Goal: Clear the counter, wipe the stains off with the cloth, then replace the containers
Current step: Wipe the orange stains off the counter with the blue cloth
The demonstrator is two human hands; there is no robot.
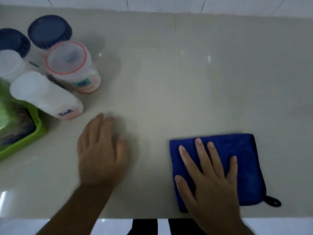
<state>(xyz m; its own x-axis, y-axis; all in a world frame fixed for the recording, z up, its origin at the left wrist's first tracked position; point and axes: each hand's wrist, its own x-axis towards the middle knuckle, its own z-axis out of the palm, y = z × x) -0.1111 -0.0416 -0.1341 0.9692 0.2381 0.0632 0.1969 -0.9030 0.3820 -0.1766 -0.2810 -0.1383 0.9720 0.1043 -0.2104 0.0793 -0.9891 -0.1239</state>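
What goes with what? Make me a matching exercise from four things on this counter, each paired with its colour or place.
Things:
1. cloth
2. Salt container
3. MSG container
4. tray

Descriptions:
A. orange-rimmed clear lid
B. green, far left
C. blue, under the right hand
D. white cap, next to the tray

Pairs: 1-C, 2-D, 3-A, 4-B

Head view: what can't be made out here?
All in the head view:
Left hand: motion-blurred; contact with the counter unclear.
Green tray: cut by the left edge; contents dark, blurred.
Counter under the blue cloth: hidden by cloth and right hand.
Orange-rimmed container: label too blurred to read.
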